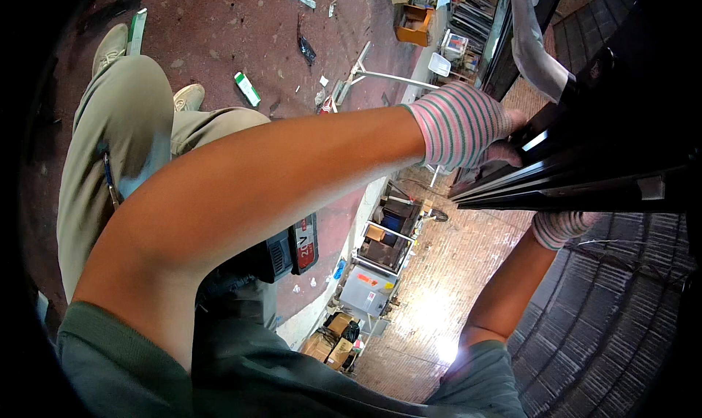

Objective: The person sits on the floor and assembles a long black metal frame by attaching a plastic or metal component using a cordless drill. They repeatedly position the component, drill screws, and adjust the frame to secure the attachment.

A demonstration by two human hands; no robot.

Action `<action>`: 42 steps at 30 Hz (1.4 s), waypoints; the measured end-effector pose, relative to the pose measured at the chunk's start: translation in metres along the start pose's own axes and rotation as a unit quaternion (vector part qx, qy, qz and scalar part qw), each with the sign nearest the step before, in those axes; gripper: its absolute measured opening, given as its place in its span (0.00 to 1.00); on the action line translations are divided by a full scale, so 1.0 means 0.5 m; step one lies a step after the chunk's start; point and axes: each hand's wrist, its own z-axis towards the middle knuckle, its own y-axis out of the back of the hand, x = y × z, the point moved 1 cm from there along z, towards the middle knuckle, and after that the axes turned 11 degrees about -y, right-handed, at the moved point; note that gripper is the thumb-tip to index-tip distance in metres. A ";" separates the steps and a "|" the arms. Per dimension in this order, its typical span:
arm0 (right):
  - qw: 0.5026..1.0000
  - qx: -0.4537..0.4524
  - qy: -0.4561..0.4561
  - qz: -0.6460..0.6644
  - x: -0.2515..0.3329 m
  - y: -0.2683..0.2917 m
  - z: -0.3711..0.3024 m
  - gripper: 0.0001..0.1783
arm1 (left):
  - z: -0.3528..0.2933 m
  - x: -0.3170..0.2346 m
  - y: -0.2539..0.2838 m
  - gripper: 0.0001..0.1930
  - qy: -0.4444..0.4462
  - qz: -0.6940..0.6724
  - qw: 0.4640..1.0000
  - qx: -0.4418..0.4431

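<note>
A long black metal frame or panel (570, 191) with parallel profile edges fills the right side. My left hand (461, 129), in a pink, grey and green striped knit glove with bare fingertips, reaches across from the left. Its fingers curl onto the frame's near edge. My right hand (559, 228), in a matching glove, is at the frame's lower edge; its fingers are partly hidden behind it. Another person's hand in a pale grey glove (537, 52) reaches down by the frame's upper part.
A cordless tool with a battery pack (296, 246) is beside my body. On the reddish floor (219, 23) lie a green-and-white box (247, 89) and scraps. A white metal stand (387, 76), a grey cabinet (365, 290) and cardboard boxes (329, 341) stand farther off.
</note>
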 end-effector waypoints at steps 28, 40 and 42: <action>0.926 0.002 0.154 -0.344 -0.017 0.085 -0.079 0.36 | 0.006 0.016 -0.012 0.24 -0.006 -0.134 0.990 0.034; 0.968 -0.044 -0.033 -0.246 -0.005 0.026 -0.093 0.34 | -0.015 0.014 -0.025 0.19 -0.035 -0.095 0.994 -0.031; 0.978 -0.032 -0.023 -0.204 -0.002 0.014 -0.088 0.35 | -0.011 0.020 -0.034 0.19 -0.025 -0.130 0.991 -0.018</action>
